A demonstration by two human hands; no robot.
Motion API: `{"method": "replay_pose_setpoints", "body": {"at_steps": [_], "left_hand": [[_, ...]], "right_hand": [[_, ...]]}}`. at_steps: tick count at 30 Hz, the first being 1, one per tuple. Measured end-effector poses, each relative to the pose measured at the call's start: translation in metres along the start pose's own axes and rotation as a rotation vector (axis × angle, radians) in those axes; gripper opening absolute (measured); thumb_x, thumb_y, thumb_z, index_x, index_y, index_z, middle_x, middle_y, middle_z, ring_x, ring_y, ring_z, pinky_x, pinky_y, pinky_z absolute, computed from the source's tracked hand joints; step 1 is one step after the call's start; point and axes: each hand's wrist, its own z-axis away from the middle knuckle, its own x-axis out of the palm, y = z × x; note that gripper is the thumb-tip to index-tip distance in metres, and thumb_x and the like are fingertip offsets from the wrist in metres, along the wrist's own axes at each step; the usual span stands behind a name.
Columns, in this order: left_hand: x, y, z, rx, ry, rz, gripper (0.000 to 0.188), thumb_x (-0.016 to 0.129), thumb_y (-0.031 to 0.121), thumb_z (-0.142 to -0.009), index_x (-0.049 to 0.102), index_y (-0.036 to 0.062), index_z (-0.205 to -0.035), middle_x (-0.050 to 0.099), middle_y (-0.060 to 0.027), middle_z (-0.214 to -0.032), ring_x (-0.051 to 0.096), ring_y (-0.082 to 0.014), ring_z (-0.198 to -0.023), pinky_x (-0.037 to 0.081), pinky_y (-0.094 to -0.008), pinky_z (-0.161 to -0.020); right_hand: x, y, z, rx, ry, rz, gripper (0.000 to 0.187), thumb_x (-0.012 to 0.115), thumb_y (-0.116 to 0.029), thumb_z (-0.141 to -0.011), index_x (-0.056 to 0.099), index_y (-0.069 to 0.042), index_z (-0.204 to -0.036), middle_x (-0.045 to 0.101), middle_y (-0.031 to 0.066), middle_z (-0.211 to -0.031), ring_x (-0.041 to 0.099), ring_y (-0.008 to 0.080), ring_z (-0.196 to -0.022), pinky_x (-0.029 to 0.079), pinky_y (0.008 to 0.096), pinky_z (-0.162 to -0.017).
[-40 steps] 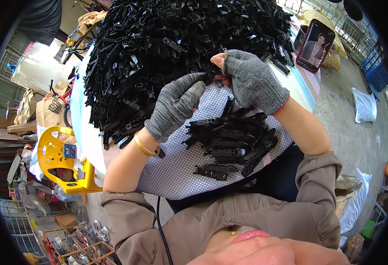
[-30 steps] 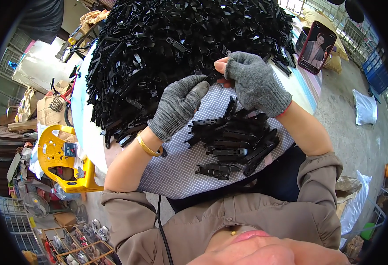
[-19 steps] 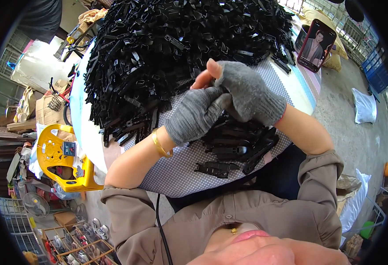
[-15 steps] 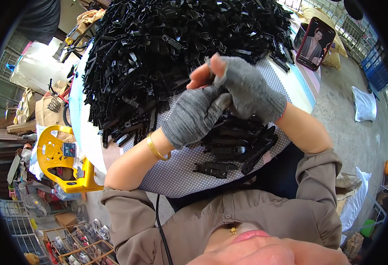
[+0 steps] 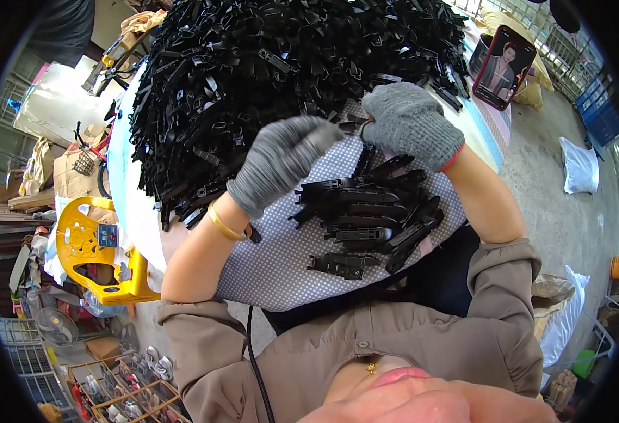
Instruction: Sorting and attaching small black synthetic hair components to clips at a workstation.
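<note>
My left hand (image 5: 281,166), in a grey knit glove with a gold bangle at the wrist, is over the near edge of a large heap of black plastic parts (image 5: 211,106). Its fingers are curled together; what they hold, if anything, is hidden. My right hand (image 5: 415,125), gloved in grey, is closed on a small black plastic part (image 5: 354,127), its end pointing toward the left fingertips. Below both hands lies a smaller group of long, narrow black plastic pieces (image 5: 366,210), laid roughly side by side on the dotted tablecloth (image 5: 267,278).
A phone (image 5: 504,68) showing a video stands at the table's far right. Left of the table is a yellow plastic chair (image 5: 87,247); a shoe rack (image 5: 133,391) and a fan (image 5: 57,328) stand lower left. A white sack (image 5: 579,164) lies on the floor to the right.
My hands, pressed together before, have come apart. The left moved left and slightly up toward the heap; the right turned over and shifted a little right. The smaller group is now more exposed.
</note>
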Motion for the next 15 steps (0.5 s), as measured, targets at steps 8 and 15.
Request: {"method": "replay_pose_setpoints", "body": {"at_steps": [8, 15], "left_hand": [[-0.011, -0.001, -0.020, -0.377, 0.150, 0.518, 0.037, 0.052, 0.037, -0.090, 0.062, 0.0019, -0.095, 0.057, -0.0031, -0.068, 0.041, -0.0049, -0.042, 0.034, -0.0185, -0.038], [-0.031, -0.013, -0.014, -0.318, -0.085, 0.398, 0.034, 0.058, 0.024, -0.088, 0.057, 0.0004, -0.113, 0.060, -0.0016, -0.069, 0.048, -0.0037, -0.047, 0.040, -0.0160, -0.041]], "right_hand": [[0.007, -0.006, 0.002, -0.592, 0.692, -0.060, 0.018, 0.069, -0.023, -0.074, 0.063, -0.008, -0.081, 0.060, 0.0032, -0.077, 0.060, 0.0174, -0.077, 0.051, 0.0297, -0.067], [0.012, -0.005, -0.006, -0.587, 0.637, -0.377, 0.018, 0.070, -0.019, -0.074, 0.061, -0.005, -0.082, 0.058, 0.0043, -0.075, 0.059, 0.0150, -0.073, 0.051, 0.0265, -0.065]]}}
